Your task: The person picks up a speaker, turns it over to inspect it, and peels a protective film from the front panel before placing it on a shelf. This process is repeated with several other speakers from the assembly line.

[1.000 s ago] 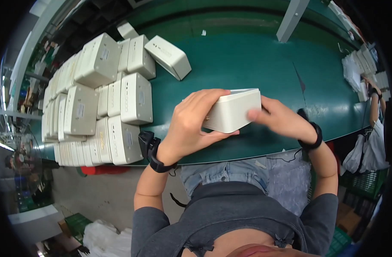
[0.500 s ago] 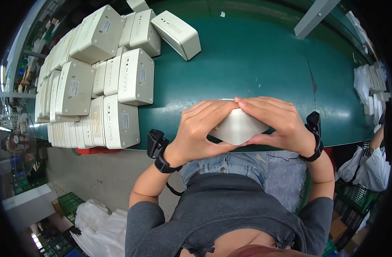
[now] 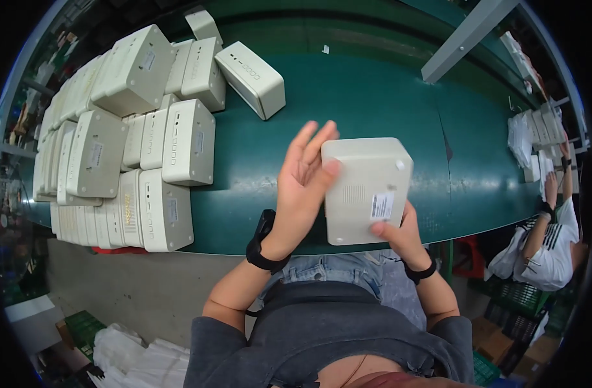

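A cream box-shaped speaker [image 3: 355,216] is held above the near edge of the table, its flat face with a small vent grille, a white label and round feet turned up. My right hand [image 3: 407,240] grips its lower right corner, the thumb pressed on the face near the label and the other fingers hidden behind. At its left side is my left hand [image 3: 299,194], fingers stretched up and apart, slightly blurred. The left thumb lies over the speaker's upper left edge; whether it presses there I cannot tell.
Rows of similar cream speakers [image 3: 189,145] are stacked at the left of the green table [image 3: 373,97]. One more speaker [image 3: 254,77] lies tilted beside them. A grey metal post [image 3: 467,42] rises at the back right. A co-worker [image 3: 548,239] sits at the far right.
The speaker has turned so its labelled face shows. My left hand has loosened from around it and spread its fingers; my right hand has moved down to the lower corner. The view has shifted slightly.
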Motion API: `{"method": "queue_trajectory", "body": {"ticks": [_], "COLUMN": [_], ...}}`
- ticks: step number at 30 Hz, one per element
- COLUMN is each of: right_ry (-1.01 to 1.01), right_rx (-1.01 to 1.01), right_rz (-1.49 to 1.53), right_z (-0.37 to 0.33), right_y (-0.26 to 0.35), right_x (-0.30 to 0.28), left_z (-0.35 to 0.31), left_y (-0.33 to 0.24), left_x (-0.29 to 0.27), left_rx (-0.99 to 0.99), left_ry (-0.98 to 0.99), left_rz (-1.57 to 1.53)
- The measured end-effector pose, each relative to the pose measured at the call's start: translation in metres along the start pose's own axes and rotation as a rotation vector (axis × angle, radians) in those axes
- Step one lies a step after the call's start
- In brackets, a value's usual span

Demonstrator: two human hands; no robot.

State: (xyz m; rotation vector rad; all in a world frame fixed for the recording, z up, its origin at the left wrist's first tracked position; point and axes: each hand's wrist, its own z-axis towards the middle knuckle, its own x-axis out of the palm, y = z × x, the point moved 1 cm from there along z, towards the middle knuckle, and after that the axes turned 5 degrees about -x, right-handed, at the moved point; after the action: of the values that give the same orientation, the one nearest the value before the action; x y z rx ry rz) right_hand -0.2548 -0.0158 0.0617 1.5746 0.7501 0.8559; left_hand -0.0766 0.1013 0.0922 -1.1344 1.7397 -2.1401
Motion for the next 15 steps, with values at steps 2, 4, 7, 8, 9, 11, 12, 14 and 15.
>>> {"method": "queue_trajectory", "body": {"ticks": [2, 4, 7, 8, 9, 11, 12, 14, 15], "right_ry": [-0.079, -0.165, -0.132, -0.084, -0.093, -0.032, -0.031, -0.088, -0.08], "right_rx": [0.1, 0.325, -0.008, -0.145, -0.151, 0.043, 0.042, 0.422, 0.409], "right_rz": [0.048, 0.202, 0.238, 0.312, 0.294, 0.361, 0.367, -0.132, -0.149], "right_z": [0.002, 0.011, 0.021, 0.024, 0.027, 0.049, 0.061, 0.075, 0.08], "right_y": [0.004, 0.026, 0.066, 0.078, 0.078, 0.059, 0.058, 0.059, 0.065], "right_x": [-0.009, -0.041, -0.079, -0.092, -0.124, -0.183, -0.173, -0.128, -0.118], "left_z": [0.003, 0.0, -0.013, -0.018, -0.022, -0.023, -0.023, -0.03, -0.034], "left_y": [0.004, -0.002, -0.015, -0.018, -0.019, -0.013, -0.013, -0.013, -0.013], "left_x": [-0.007, -0.026, -0.036, -0.038, -0.039, -0.047, -0.05, -0.056, -0.06], "left_rx": [0.001, 0.198, 0.197, 0.2, 0.201, 0.137, 0.096, 0.096, 0.099], "left_ry": [-0.084, -0.117, -0.205, -0.243, -0.234, -0.157, -0.129, -0.091, -0.082], "left_rz": [-0.04, 0.133, 0.089, 0.068, 0.049, -0.043, -0.069, -0.03, 0.02]}}
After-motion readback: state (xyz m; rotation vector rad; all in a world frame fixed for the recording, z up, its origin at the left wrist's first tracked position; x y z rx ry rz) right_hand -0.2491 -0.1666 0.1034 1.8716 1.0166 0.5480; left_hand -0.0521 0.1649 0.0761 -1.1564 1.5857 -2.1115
